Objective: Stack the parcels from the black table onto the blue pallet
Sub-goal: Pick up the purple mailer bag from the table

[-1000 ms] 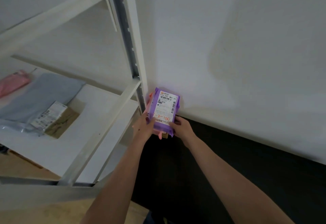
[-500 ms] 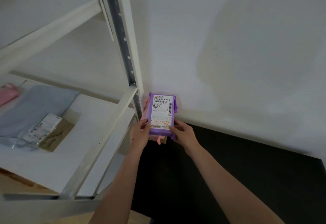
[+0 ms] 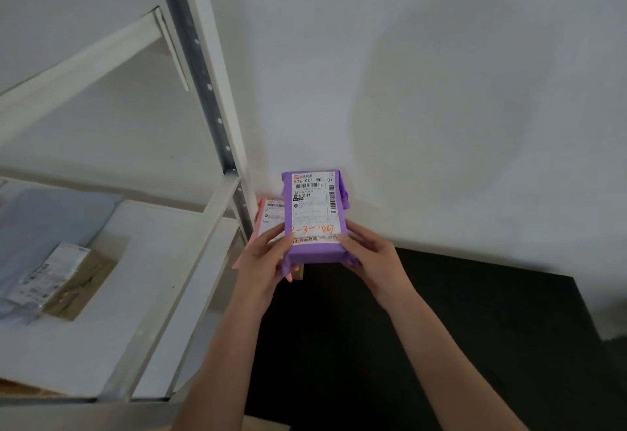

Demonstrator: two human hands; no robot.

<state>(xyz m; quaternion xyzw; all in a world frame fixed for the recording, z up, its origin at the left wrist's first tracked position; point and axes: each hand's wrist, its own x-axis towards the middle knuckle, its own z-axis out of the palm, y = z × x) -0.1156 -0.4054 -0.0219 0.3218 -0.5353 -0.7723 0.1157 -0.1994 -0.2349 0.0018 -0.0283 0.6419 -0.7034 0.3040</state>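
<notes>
A purple parcel [image 3: 314, 213] with a white shipping label and orange handwriting is held upright over the far left corner of the black table [image 3: 441, 328]. My left hand [image 3: 264, 257] grips its lower left edge and my right hand [image 3: 369, 261] grips its lower right edge. Behind it, a pink parcel [image 3: 269, 215] with a label shows at the left, and a brown corner [image 3: 298, 272] peeks out below. Whether my hands also hold those two I cannot tell. The blue pallet is out of view.
A white metal shelf rack [image 3: 217, 131] stands left of the table, its upright post close to the parcels. On its shelf lie a grey mailer bag [image 3: 44, 227] and a brown parcel [image 3: 74, 281]. A white wall [image 3: 441, 91] runs behind the table.
The purple parcel has risen slightly and turned more upright in both hands. The pink parcel behind it now shows more at the left.
</notes>
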